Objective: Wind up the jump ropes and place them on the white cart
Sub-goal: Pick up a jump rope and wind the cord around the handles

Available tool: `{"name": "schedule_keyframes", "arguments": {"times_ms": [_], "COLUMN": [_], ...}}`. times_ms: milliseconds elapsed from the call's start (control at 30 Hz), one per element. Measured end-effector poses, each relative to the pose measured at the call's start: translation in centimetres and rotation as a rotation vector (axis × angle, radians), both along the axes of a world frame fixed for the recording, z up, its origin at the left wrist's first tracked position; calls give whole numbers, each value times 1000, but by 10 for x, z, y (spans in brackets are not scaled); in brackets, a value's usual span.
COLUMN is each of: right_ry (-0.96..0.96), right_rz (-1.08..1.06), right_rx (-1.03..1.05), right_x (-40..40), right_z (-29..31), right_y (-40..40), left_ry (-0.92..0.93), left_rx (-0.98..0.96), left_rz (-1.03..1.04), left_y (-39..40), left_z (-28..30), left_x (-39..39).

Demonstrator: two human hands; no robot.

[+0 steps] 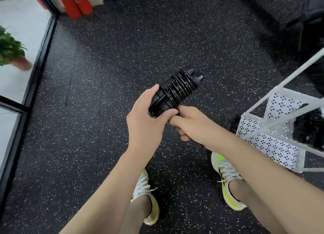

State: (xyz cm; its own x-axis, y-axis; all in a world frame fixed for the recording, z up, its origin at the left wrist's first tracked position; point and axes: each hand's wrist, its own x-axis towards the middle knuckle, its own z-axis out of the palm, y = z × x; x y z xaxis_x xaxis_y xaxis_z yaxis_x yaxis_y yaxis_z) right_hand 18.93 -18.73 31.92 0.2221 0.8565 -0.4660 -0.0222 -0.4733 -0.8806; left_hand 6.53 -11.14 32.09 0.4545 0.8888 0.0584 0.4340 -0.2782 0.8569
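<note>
A black jump rope (177, 88) is held in front of me, its cord coiled tightly round the two handles laid side by side. My left hand (147, 121) grips the near end of the handles, thumb across the coil. My right hand (189, 123) is curled just below and to the right, pinching the rope's near end against the bundle. The white cart (273, 142) with perforated sides stands at the right. Other wound black jump ropes (308, 128) lie on its shelf.
Speckled black rubber floor all around. My two feet in white and yellow shoes (228, 177) stand below the hands. A potted plant (10, 53) sits at the left beyond a black floor edge. Red cylinders (75, 2) stand at the top left.
</note>
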Motion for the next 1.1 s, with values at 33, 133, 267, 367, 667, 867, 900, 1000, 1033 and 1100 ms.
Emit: {"name": "schedule_keyframes", "arguments": {"times_ms": [33,133,267,367,667,867,900,1000,1033,1100], "right_ry": [92,356,167,97,75,50,40,82,85,-152], "right_rz": [-16,-101,-213,-182,-42,41,54,153,167,156], "right_rx": [8,37,88,106,9,-35,-6,97,112,134], "right_x": [1,5,10,16,16,7,7,10,10,9], "right_z": [2,3,-6,-8,2,12,16,31,36,38], "right_y": [1,-1,-5,-5,-3,-2,-2,-6,-8,-8], "left_ry": [16,40,-99,-210,39,71,69,58,61,68], "left_rx": [54,177,65,-165,-202,-153,-167,-173,-168,-168], "left_rz": [-22,-82,-198,-117,-177,-34,-6,51,64,64], "left_y": [-1,-2,-9,-7,0,3,6,12,12,12], "left_z": [-1,-6,-9,-5,2,-6,-7,-10,-10,-10], "left_x": [-1,-5,-6,-3,-5,-4,-4,-4,-5,-4]}}
